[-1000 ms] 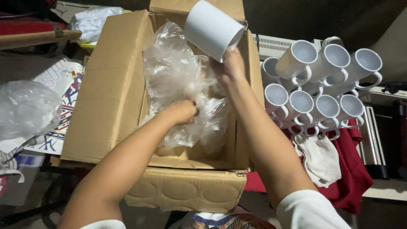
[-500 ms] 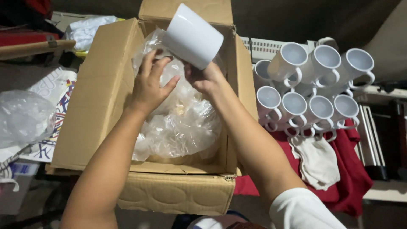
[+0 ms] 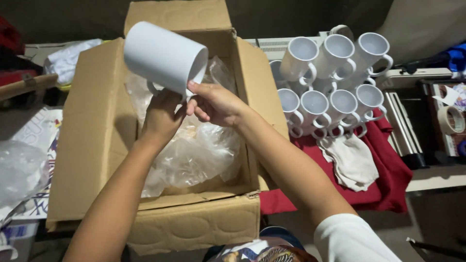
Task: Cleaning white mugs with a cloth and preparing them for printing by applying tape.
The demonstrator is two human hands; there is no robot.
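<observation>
A plain white mug (image 3: 164, 57) lies on its side in the air above an open cardboard box (image 3: 92, 140). My left hand (image 3: 162, 119) cups it from below, near the handle. My right hand (image 3: 213, 103) grips the mug's rim with thumb and fingers. Crumpled clear plastic wrap (image 3: 199, 148) fills the box under both hands.
Several white mugs (image 3: 335, 77) are stacked on their sides to the right, over a red cloth (image 3: 383, 179) and a pale rag (image 3: 352, 162). A clear plastic bag (image 3: 19, 172) lies at the left. A roll of tape (image 3: 449, 119) sits at the far right.
My left hand has come up out of the plastic wrap and taken the mug from below. The mug has moved left and lower, held by both hands.
</observation>
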